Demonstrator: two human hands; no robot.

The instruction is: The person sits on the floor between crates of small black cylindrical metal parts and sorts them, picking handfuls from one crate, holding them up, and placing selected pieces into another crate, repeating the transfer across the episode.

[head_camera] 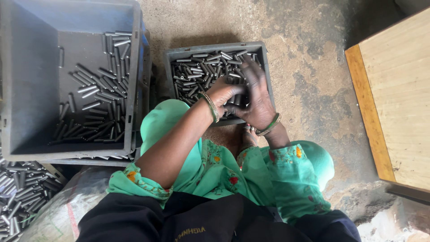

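Pins (201, 74) still fill the small tray (215, 48) under both hands, so much sorting looks left. The left hand (224, 93) is curled, seemingly around a few pins; the right hand (255, 96) spreads loosely over the heap, its grip unclear. Well left of the left hand, a big crate (27, 76) holds a partial layer of pins. Rough, stained concrete floor (309, 89); wooden board (398, 98) right of the right hand.

A small crate (264, 67) of pins (197, 74) lies between large crate (27, 89), left, and board (398, 98), right.
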